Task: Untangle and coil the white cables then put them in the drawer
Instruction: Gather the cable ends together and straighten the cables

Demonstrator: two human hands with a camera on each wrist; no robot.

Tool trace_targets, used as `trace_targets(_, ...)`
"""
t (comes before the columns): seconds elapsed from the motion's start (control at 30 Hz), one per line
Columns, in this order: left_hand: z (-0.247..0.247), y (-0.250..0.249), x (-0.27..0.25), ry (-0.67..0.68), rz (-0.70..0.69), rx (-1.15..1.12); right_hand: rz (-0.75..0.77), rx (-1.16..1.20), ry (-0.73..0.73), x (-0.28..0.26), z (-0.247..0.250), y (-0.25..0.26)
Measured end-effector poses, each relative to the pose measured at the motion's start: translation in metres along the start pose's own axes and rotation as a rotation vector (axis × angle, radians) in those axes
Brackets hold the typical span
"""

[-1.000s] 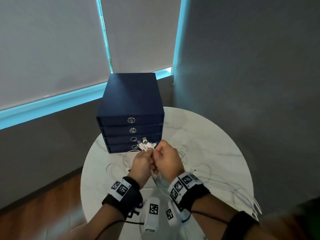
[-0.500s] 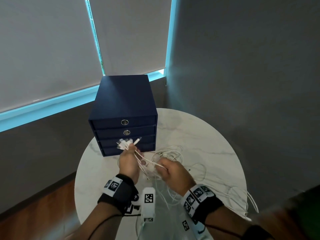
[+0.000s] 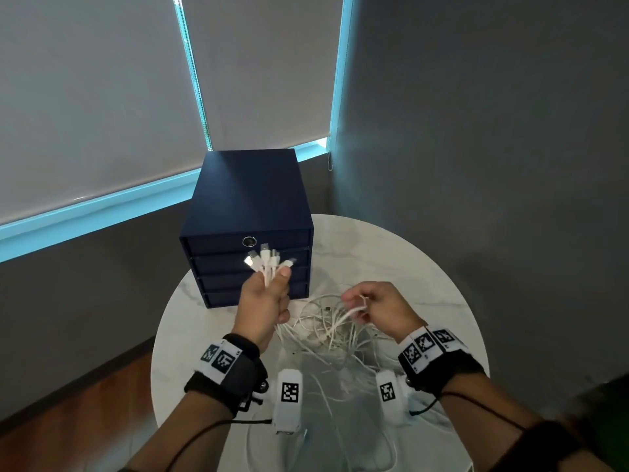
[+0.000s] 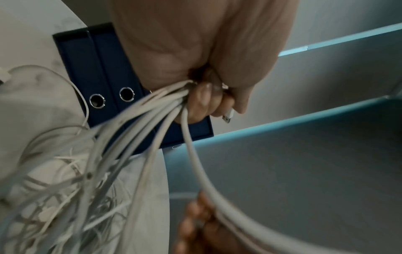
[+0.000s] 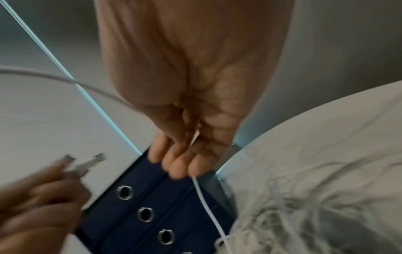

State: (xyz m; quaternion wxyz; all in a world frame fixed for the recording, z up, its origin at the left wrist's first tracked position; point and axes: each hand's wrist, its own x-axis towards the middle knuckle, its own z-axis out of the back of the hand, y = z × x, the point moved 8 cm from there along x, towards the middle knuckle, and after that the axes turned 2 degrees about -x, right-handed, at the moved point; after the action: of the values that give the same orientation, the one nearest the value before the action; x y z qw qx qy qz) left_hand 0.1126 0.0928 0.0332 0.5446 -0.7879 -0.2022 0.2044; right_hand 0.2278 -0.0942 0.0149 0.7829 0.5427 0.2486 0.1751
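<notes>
A bundle of thin white cables [image 3: 326, 330] is held above a round white marble-patterned table [image 3: 391, 264]. The plug ends of the cables [image 3: 269, 262] are gathered in the left hand [image 3: 263, 306], whose fingers and thumb are curled tightly round them, so that the connectors fan out above the fist, in front of the drawer fronts. In the left wrist view the cords [image 4: 139, 123] are seen leaving the closed fist [image 4: 195, 56] and trailing down to a loose tangle on the tabletop.

To the right, a few strands are pinched and hooked by the curled fingers of the right hand [image 3: 381, 306], raised slightly above the table. In the right wrist view a single thin cord [image 5: 206, 202] is seen running down from the bent fingertips [image 5: 176, 165] of that hand. The rest of the cables lies in a heap between and near the two wrists, with loops spread toward the right edge of the table.

A dark blue box of four drawers with round metal ring pulls [image 3: 248, 212] stands on the far left part of the table; all the drawers seen are shut. Grey roller blinds [image 3: 85, 97] are hung behind it.
</notes>
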Motion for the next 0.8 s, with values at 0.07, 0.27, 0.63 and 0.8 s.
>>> trace_targets(0.07, -0.013, 0.003, -0.002, 0.026, -0.017, 0.077, 0.014, 0.147, 0.151, -0.011, -0.025, 0.026)
trace_targets(0.27, -0.03, 0.028, -0.011, 0.157, 0.076, 0.007, 0.155, 0.328, 0.282, -0.024, -0.046, 0.077)
trace_targets(0.63, 0.002, 0.053, -0.014, 0.025, 0.158, -0.026, -0.037, -0.112, -0.318, -0.001, 0.055, 0.042)
trace_targets(0.8, -0.014, 0.051, -0.009, 0.034, 0.136, 0.124, 0.136, -0.964, 0.015, -0.022, -0.017, 0.034)
